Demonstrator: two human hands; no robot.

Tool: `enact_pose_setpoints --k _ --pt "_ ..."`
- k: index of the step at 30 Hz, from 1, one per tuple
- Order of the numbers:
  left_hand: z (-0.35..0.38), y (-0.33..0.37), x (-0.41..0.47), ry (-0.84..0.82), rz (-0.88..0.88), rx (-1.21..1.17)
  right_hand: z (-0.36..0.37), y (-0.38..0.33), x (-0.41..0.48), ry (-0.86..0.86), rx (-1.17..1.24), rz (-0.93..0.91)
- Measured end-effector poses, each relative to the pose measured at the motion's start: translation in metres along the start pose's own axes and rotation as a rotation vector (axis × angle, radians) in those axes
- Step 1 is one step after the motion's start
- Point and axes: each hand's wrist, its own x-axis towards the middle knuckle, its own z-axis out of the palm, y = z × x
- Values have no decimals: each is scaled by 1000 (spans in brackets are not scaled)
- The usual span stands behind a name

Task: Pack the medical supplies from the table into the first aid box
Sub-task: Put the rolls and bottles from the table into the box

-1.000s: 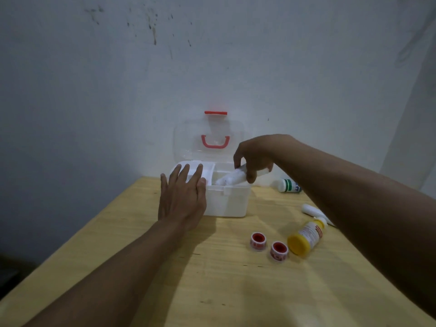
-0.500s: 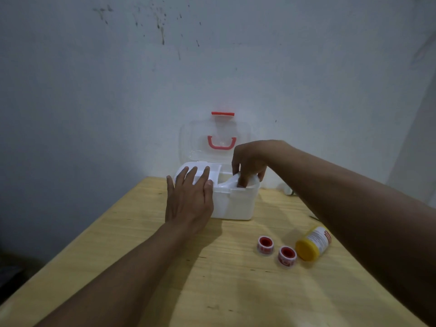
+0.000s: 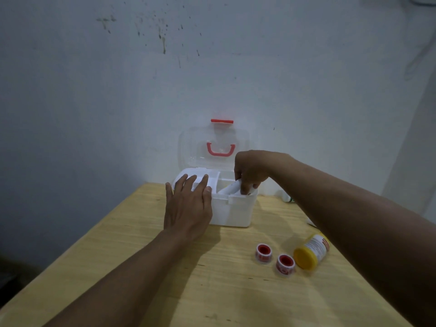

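The white first aid box [image 3: 232,212] stands at the table's far edge, its clear lid with a red handle [image 3: 220,149] upright against the wall. My left hand [image 3: 188,205] lies flat on the box's left front corner, fingers spread over the inner tray. My right hand [image 3: 251,172] reaches into the right compartment, fingers closed on a white roll [image 3: 228,188] that slants into the box. Two red-and-white tape rolls [image 3: 263,253] [image 3: 285,263] and a yellow-capped bottle [image 3: 311,251] lie on the table at the right.
The wooden table [image 3: 212,291] ends at the grey wall just behind the box. A white bottle with a green band [image 3: 288,198] peeks out behind my right forearm, and a white object [image 3: 312,223] shows at the arm's edge.
My right hand has lowered the white roll from above the box rim down into the right compartment. My left hand has stayed on the box.
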Motion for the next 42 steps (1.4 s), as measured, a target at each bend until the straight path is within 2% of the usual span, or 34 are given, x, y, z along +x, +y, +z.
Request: enact_pose_setpoints --k 3,10,17,21,24,27,29,33,42 --pt "0 -1 0 -10 -5 9 4 -1 3 1 82 -47" --pt "-2 0 0 -15 -5 17 18 0 14 -3 302 -25" --pt "-1 0 0 -21 -7 24 29 8 15 24 217 -30" --pt "-5 3 0 -46 -2 67 21 14 6 42 417 2" --pt "-9 8 1 -34 17 154 12 24 -9 121 497 -13" --pt "-11 20 0 11 54 158 6 39 -29 230 368 -55" --pt "-10 27 -1 -25 85 171 4 48 -45 265 224 -34" --pt "0 31 -4 -120 120 235 9 69 -76 214 105 68" --pt "2 24 -4 -97 144 274 34 125 -112 62 -12 330"
